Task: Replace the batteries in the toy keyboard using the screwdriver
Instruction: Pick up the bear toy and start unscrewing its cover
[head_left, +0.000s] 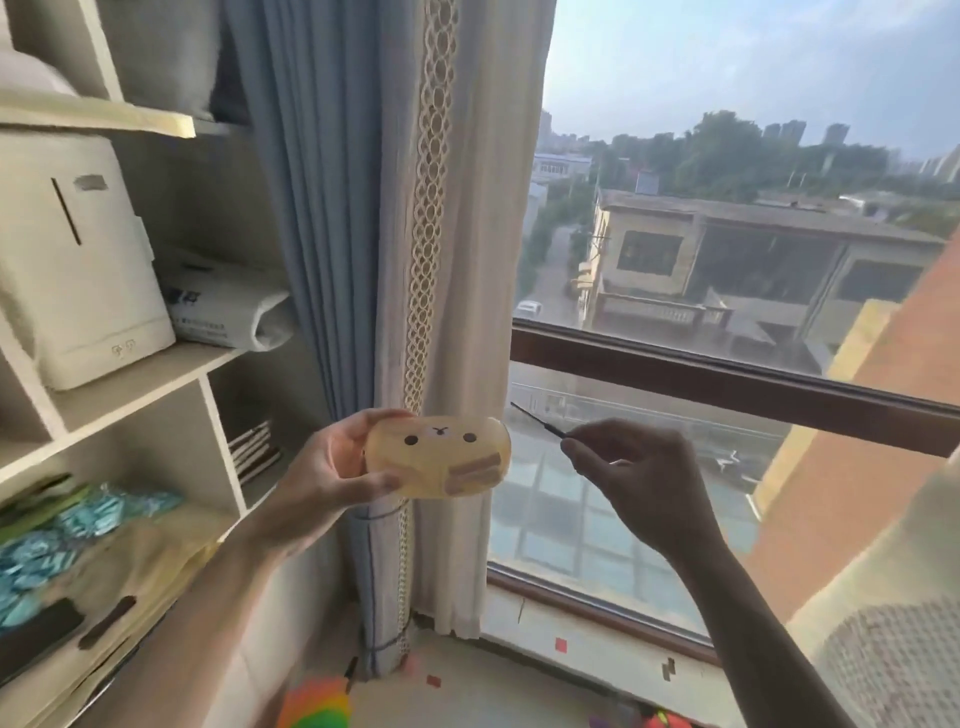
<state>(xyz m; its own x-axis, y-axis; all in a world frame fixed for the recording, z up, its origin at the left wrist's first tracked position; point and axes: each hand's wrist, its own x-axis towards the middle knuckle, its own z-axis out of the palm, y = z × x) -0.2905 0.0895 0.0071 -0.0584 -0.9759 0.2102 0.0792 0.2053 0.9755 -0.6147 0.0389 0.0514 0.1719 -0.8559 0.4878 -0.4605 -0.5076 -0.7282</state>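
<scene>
At the centre of the frame, low down, the left hand (332, 467) is curled around the left end of the toy keyboard (439, 457), a small tan, rounded toy with a bear face printed on the side turned toward the camera; fingers wrap over its top and the thumb presses along its lower edge. Just to its right, the right hand (639, 483) is closed in a pinch on the screwdriver (537, 420), a thin dark shaft whose tip points up and left toward the toy's upper right corner but stands apart from it. Both are held in the air in front of the curtain (363, 260) and the window (727, 364), with shelves (130, 374) at the left of the frame. No battery cover, screw or batteries can be seen from this side, so the work looks barely begun: the toy likely needs turning over, then unscrewing, swapping cells and closing up.
</scene>
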